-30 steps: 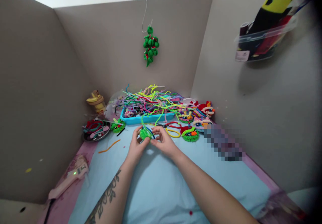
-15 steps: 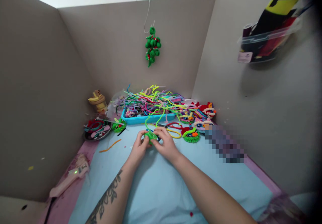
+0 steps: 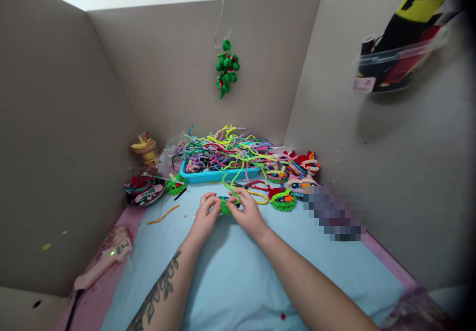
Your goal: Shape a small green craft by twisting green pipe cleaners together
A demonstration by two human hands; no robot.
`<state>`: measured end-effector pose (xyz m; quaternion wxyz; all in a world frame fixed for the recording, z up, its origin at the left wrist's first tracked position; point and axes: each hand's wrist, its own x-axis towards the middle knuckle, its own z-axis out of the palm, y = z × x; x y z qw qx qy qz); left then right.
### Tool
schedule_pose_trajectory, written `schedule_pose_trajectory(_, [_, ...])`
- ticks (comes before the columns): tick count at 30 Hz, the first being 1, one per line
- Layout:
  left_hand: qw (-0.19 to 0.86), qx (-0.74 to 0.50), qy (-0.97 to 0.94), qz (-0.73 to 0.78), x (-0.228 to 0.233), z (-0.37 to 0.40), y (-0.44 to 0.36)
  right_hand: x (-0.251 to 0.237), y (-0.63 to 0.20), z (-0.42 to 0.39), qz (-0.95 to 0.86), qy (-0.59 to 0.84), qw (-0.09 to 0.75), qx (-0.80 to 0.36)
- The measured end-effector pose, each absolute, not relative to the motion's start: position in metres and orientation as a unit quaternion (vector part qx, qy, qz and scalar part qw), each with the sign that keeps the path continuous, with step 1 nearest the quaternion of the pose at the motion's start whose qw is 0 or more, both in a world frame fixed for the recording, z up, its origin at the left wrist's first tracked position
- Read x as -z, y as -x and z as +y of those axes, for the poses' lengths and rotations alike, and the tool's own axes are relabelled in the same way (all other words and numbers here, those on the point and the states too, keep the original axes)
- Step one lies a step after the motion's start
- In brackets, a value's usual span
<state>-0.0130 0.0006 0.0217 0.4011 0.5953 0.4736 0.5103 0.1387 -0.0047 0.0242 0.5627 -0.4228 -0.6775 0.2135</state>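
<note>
My left hand (image 3: 204,215) and my right hand (image 3: 247,211) meet over the light blue mat (image 3: 230,276), both pinching a small green pipe-cleaner coil (image 3: 224,206). A loose green end of it loops up from the coil toward the tray. Just behind the hands stands a blue tray (image 3: 217,174) heaped with pipe cleaners (image 3: 223,147) of many colours. Most of the coil is hidden by my fingers.
Finished fuzzy figures (image 3: 282,199) lie right of the hands, another green one (image 3: 174,186) to the left. A dark dish of scraps (image 3: 143,192), a yellow tape dispenser (image 3: 144,147) and a glue gun (image 3: 102,264) line the left side. Grey partition walls enclose the desk; a green ornament (image 3: 226,68) hangs on the back wall.
Both hands have shifted slightly right with the coil and closed tighter on it. The loose green end has swung from left of the hands to above the right hand.
</note>
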Motion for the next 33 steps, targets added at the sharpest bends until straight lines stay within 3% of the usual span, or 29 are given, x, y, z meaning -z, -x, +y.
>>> schedule_pose_trajectory(5, [0.342,-0.494,-0.643,0.475,-0.025,-0.001,0.013,-0.02,-0.14,-0.001,-0.686,0.418,0.546,-0.24])
schedule_pose_trajectory(16, [0.365,-0.501,-0.601,0.505,-0.02,0.001,0.012,-0.018,-0.138,-0.001,-0.738,0.389,0.508,-0.217])
schedule_pose_trajectory(26, [0.38,-0.535,-0.552,0.515,-0.017,0.006,0.016,-0.026,-0.147,-0.006,-0.743,0.337,0.548,-0.185])
schedule_pose_trajectory(33, [0.549,-0.526,-0.451,0.469,-0.021,0.003,0.015,-0.03,-0.147,-0.006,-0.717,0.364,0.537,-0.256])
